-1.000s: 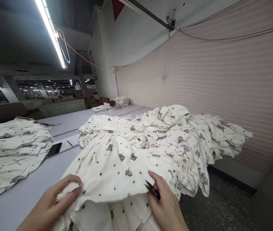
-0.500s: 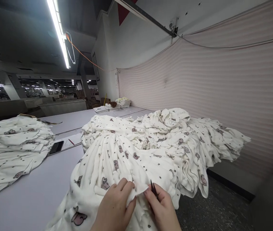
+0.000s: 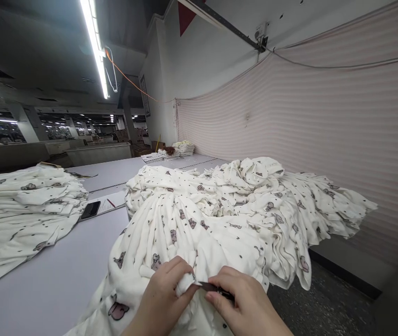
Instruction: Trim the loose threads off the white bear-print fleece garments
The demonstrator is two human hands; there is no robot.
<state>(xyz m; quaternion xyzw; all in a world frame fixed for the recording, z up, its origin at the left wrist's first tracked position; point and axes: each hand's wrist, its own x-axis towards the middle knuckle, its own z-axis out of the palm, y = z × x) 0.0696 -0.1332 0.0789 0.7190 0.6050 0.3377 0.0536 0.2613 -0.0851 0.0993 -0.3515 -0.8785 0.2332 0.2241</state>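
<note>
White printed fabric (image 3: 220, 247) with small pinkish animal figures lies heaped in front of me, gathered in folds. My left hand (image 3: 169, 291) is closed on a bunched edge of it, pinching it between thumb and fingers. Close by on the right, my right hand (image 3: 239, 298) grips a pair of dark thread snips (image 3: 216, 289). Their blades point left and their tips meet the pinched edge by my left thumb. Whether the blades are apart or together I cannot tell.
Another stack of the same fabric (image 3: 27, 210) lies at the left of the pale table (image 3: 62, 261). Between the piles are a phone (image 3: 90, 210), a paper (image 3: 103, 205) and a red pen (image 3: 111, 203). Folded cloths (image 3: 184, 148) sit at the far end, beside a striped curtain (image 3: 307, 121).
The snips have swung from pointing upward to pointing left, their tips now at the pinched edge. My right hand has let go of the fabric's corner. The view has shifted slightly left.
</note>
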